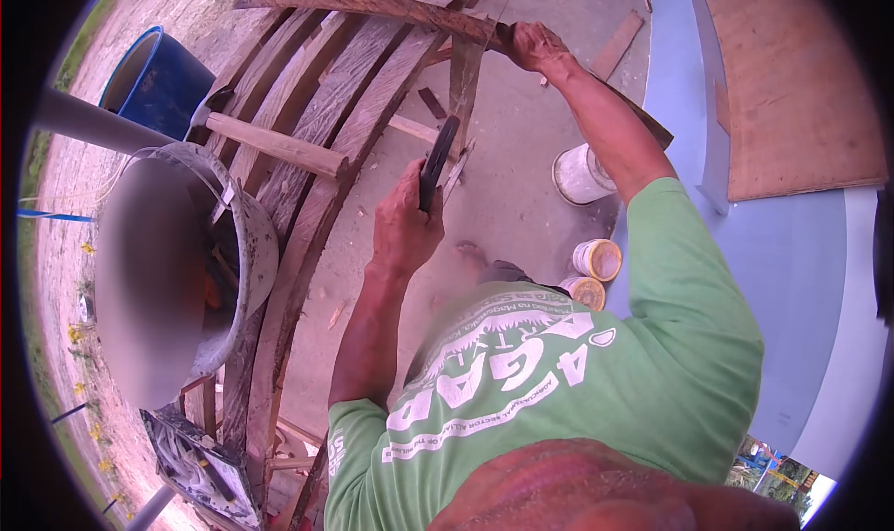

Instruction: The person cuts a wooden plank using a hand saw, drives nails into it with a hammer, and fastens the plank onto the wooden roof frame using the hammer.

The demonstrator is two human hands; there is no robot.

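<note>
Head view, black handle [434,166] inside closed left hand [408,216], curved wooden beam [372,3] gripped by right hand [538,47], extending leftward.

I'm working in a makeshift outdoor carpentry spot, more building site than proper workshop. Rough timbers [321,112] lie side by side with a hammer [275,145] resting across them, and wood scraps [431,103] litter the bare grey floor [358,228]. A stained pail [263,238] and a blue bucket [172,89] stand near the timbers; a plywood sheet [801,84] stands by the pale blue wall [782,270]. Open, sandy ground [140,19] borders the other side.
</note>
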